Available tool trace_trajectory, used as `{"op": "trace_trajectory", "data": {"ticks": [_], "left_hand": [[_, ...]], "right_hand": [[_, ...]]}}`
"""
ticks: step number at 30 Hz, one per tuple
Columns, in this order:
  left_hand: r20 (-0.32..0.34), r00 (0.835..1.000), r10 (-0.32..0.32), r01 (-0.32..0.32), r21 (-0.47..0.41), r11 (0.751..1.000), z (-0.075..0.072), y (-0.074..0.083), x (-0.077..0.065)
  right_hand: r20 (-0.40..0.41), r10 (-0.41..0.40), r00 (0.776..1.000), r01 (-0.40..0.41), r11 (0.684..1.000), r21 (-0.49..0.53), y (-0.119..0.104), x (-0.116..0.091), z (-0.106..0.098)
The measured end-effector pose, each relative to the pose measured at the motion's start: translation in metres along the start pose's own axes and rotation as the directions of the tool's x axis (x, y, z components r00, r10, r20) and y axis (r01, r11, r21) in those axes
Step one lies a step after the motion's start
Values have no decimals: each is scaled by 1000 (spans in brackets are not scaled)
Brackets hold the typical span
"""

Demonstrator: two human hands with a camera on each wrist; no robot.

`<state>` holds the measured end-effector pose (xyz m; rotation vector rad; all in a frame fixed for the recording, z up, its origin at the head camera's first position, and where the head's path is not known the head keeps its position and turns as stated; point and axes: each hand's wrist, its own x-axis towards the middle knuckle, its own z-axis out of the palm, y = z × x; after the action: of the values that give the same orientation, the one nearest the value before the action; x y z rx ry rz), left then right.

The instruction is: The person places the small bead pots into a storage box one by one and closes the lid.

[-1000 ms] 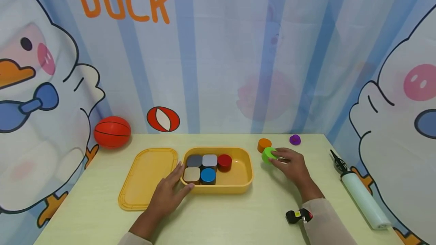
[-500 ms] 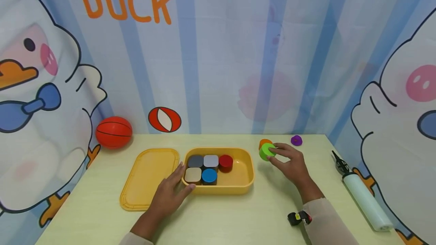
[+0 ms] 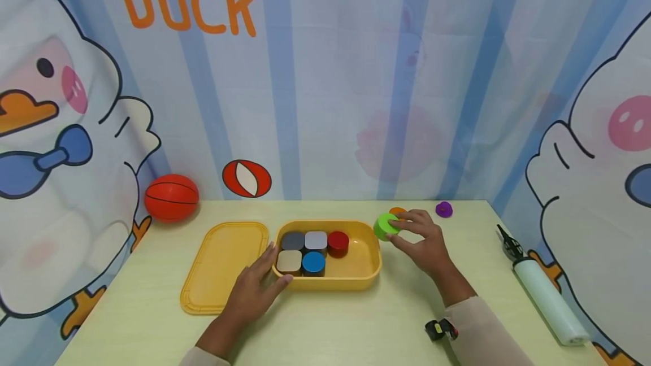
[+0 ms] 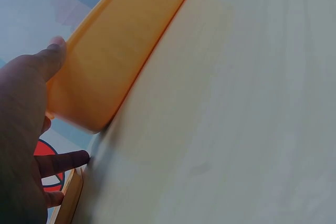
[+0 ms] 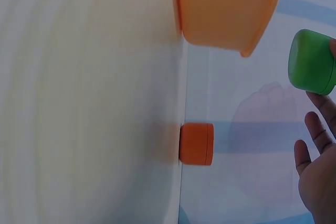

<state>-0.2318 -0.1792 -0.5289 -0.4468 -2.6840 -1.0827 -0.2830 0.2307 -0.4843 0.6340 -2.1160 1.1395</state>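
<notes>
Between thumb and fingers, my right hand (image 3: 421, 239) pinches a short green cylinder (image 3: 383, 227), held in the air just off the right end of a yellow box (image 3: 356, 284). A seam runs round the green cylinder (image 5: 310, 61) in the right wrist view. Inside the box, toward its left, lie a dark grey block (image 3: 293, 240), a light grey block (image 3: 316, 239), a beige block (image 3: 289, 261), a blue cylinder (image 3: 313, 262) and a red cylinder (image 3: 338, 243). My left hand (image 3: 251, 292) rests at the box's left end, thumb on the front rim, fingers extended along the side.
A yellow lid (image 3: 224, 267) lies left of the box. An orange cylinder (image 5: 196, 144) stands on the table behind my right hand, a purple piece (image 3: 444, 209) farther right. A red ball (image 3: 172, 197) sits back left, a pale pump (image 3: 549, 301) at the right edge.
My right hand has carried the green cylinder leftward, from in front of the orange cylinder toward the box. My left hand keeps its place on the box.
</notes>
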Motion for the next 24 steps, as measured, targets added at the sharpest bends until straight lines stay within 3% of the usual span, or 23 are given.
{"op": "trace_trajectory", "data": {"ticks": [16,24], "left_hand": [[0,1000,6,-6,-3,1000,0,-1,1],[5,1000,0,0,-1,1000,2,-2,0]], "right_hand": [[193,40,980,-41,999,3,-24,0,30],[287,69,956,-70,998,-6,-28,-2,40]]}}
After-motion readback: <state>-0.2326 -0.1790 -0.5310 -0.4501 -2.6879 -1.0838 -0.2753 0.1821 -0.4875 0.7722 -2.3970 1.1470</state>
